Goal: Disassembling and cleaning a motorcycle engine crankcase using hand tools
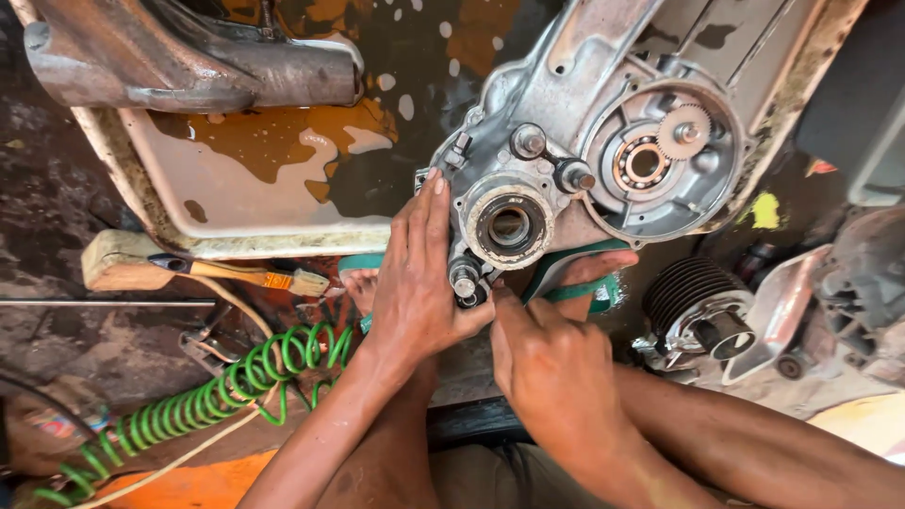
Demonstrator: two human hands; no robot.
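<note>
A grimy, oil-dark floor (57,198) fills the scene under even daylight. At eleven o'clock a rusty metal pipe (189,66) lies over a shallow pale tray (236,179) pooled with brown liquid. At nine o'clock rests a wooden-handled hammer (189,269), and at eight o'clock a green coiled hose (217,386) trails across the ground. At four o'clock sits a black finned cylinder (693,306) beside dull grey metal parts (863,292).

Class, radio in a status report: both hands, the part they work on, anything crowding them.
Left hand flat on grey metal engine casing. Right hand pinching small fitting at its lower edge. Green coiled hose lies beside left forearm.
</note>
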